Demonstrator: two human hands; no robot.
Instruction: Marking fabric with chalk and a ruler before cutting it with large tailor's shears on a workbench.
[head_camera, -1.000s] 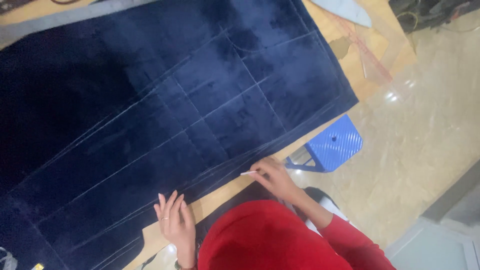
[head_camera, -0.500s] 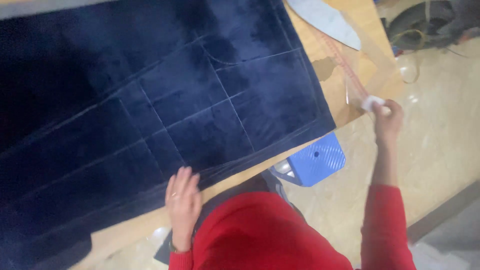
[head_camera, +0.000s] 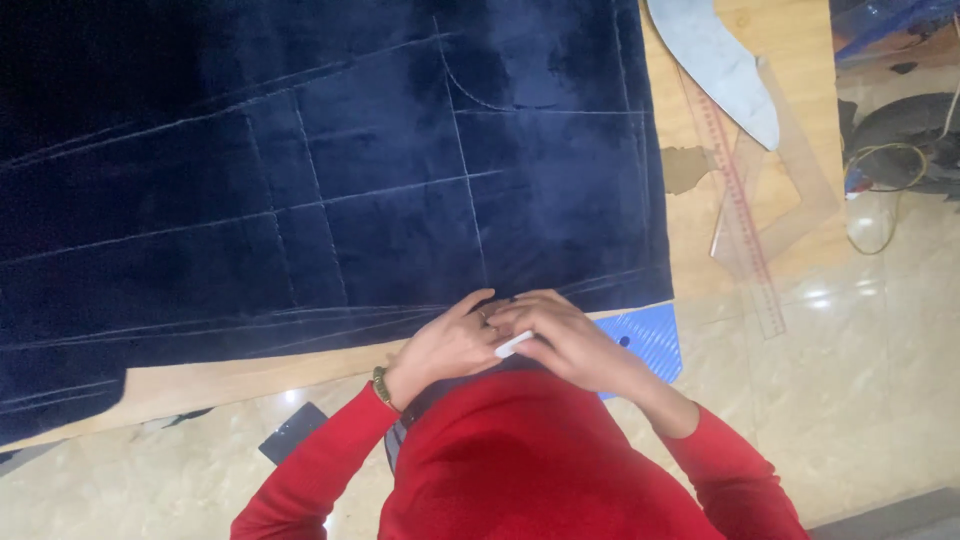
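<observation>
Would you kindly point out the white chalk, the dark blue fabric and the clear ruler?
white chalk (head_camera: 514, 345), head view, its middle.
dark blue fabric (head_camera: 380, 180), head view, marked middle area.
clear ruler (head_camera: 742, 205), head view, mid-length of its scale edge.

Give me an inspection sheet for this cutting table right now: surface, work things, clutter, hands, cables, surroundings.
Surface: wooden table, mostly covered.
Work things: dark blue velvet cloth spread flat, chalk lines on it; white chalk.
Clutter: clear ruler, clear set square, grey curved template.
Hands: left hand and right hand together at the cloth's near edge; right holds the chalk.
Cables: cord loop on the floor.
Surroundings: blue stool, tiled floor.
</observation>
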